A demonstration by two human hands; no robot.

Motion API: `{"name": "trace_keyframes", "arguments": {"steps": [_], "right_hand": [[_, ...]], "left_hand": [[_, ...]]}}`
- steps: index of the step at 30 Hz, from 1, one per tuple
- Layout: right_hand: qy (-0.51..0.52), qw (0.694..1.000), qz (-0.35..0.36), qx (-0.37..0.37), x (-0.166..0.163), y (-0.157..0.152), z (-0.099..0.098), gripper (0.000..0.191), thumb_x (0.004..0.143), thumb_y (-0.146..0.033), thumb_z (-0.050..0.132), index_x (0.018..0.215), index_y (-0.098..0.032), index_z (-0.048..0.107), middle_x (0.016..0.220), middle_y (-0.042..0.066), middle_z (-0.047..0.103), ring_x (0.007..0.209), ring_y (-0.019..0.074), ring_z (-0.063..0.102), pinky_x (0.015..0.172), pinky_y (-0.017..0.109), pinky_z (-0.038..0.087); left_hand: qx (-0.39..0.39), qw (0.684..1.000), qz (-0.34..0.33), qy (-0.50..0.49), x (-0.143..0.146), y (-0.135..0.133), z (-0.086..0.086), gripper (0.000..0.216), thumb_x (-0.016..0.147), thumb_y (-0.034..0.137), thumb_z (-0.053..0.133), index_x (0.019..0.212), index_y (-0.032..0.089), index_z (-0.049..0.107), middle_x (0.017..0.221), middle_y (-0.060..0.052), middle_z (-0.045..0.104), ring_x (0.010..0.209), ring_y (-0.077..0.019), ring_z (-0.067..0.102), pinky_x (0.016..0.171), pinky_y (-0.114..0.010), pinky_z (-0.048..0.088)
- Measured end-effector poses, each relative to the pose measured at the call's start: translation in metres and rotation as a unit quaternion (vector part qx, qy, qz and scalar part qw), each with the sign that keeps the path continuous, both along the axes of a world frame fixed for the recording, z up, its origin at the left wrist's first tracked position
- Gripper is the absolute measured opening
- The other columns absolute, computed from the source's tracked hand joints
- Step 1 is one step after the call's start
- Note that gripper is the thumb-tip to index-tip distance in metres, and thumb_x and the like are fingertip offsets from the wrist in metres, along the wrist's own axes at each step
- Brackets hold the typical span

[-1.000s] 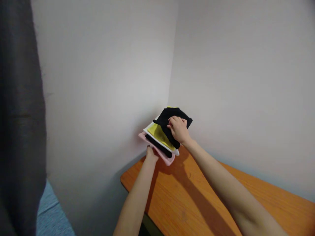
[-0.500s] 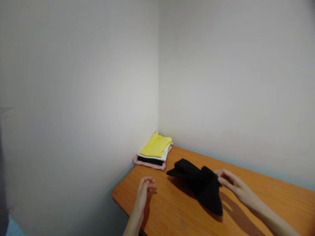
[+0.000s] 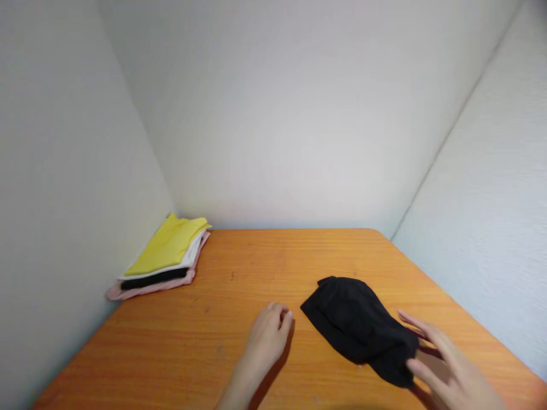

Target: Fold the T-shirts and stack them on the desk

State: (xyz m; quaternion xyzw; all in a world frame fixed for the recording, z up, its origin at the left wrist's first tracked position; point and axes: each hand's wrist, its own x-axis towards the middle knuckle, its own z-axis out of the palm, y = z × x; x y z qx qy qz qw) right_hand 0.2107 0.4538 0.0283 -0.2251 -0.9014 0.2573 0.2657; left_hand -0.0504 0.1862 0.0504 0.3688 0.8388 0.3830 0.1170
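Note:
A rumpled black cloth garment [image 3: 356,319] lies on the right part of the wooden table; its exact kind is not clear. My right hand [image 3: 447,364] is at its near right end, fingers and thumb spread apart, the thumb tip at the fabric's edge. My left hand [image 3: 267,336] hovers low over the table, left of the black cloth and apart from it. Its fingers are loosely curled and nothing shows in them.
At the left, against the wall, sits a stack of folded cloths: a yellow one [image 3: 171,245] on top, then white, black and a pink one [image 3: 192,275] at the bottom. Walls border the wooden table [image 3: 273,256] at left, back and right.
My view has swung right. The black cloth, earlier pinched and partly raised by my right hand, now lies flatter on the table. My right hand has opened, and my left fingers have curled in more.

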Motion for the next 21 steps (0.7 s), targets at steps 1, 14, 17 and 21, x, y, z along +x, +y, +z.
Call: {"name": "trace_keyframes", "arguments": {"steps": [1, 14, 17, 21], "right_hand": [[-0.015, 1.0, 0.018, -0.013, -0.008, -0.012, 0.006, 0.064, 0.079, -0.055, 0.066, 0.133, -0.024, 0.053, 0.134, 0.012, 0.054, 0.121, 0.0313, 0.052, 0.103, 0.045, 0.045], [-0.005, 0.91, 0.286, -0.299, -0.045, -0.076, 0.031, 0.065, 0.088, -0.078, 0.032, 0.1, -0.026, 0.069, 0.139, 0.01, 0.049, 0.129, 0.0309, 0.044, 0.106, 0.049, 0.036], [-0.006, 0.97, 0.143, -0.199, -0.077, -0.074, 0.026, 0.048, 0.095, -0.062, 0.038, 0.104, -0.025, 0.067, 0.133, 0.01, 0.054, 0.128, 0.029, 0.044, 0.109, 0.049, 0.033], [-0.052, 0.997, 0.033, -0.041, -0.125, -0.072, 0.011, 0.053, 0.086, -0.057, 0.056, 0.126, -0.023, 0.057, 0.124, 0.013, 0.058, 0.126, 0.0345, 0.044, 0.107, 0.056, 0.03]], "left_hand": [[-0.006, 1.0, -0.021, 0.001, 0.01, 0.012, 0.002, 0.039, 0.094, 0.042, 0.038, 0.102, 0.018, 0.068, 0.102, -0.013, 0.067, 0.098, -0.0284, 0.061, 0.088, -0.04, 0.043], [0.063, 0.993, 0.044, -0.085, 0.021, -0.02, -0.023, 0.036, 0.082, 0.021, 0.054, 0.119, 0.019, 0.056, 0.118, -0.011, 0.057, 0.112, -0.0243, 0.055, 0.1, -0.037, 0.041], [0.037, 0.992, 0.118, 0.012, 0.036, -0.028, -0.008, 0.037, 0.083, 0.021, 0.053, 0.12, 0.018, 0.058, 0.115, -0.013, 0.051, 0.111, -0.0273, 0.053, 0.099, -0.042, 0.041], [0.092, 0.987, 0.112, 0.066, 0.053, -0.03, 0.017, 0.026, 0.093, 0.03, 0.047, 0.111, 0.019, 0.063, 0.11, -0.011, 0.056, 0.109, -0.0267, 0.053, 0.098, -0.043, 0.04]]}}
